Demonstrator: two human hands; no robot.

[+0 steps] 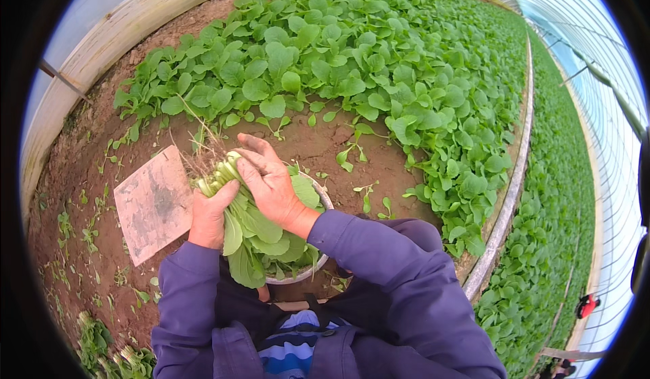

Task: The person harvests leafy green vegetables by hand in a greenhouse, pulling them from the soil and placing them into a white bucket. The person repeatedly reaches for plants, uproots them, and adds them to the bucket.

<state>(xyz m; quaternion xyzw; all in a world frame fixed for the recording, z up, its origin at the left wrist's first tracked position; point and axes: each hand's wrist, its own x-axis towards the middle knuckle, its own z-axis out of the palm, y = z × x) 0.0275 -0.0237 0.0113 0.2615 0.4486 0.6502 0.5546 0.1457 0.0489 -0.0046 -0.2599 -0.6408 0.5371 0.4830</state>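
Note:
My left hand (213, 214) grips a bunch of leafy greens (254, 226) from below, near its pale stem ends. On the other side of the same stems, my right hand (269, 178) is closed around the bunch, its thumb and fingers near the stem ends. Thin roots (203, 148) stick out beyond the stems, towards the upper left. The leaves hang down over a round basin (325, 196) that holds more greens. A flat, stained square board (155, 206) lies on the soil just left of my left hand.
Dense leafy plants (355, 59) grow ahead and to the right. A pale rail or pipe (502, 216) runs along the bed. Bunches of greens (127, 361) lie at the lower left. Greenhouse plastic (594, 23) arches at right, where a person in red (587, 306) is far off.

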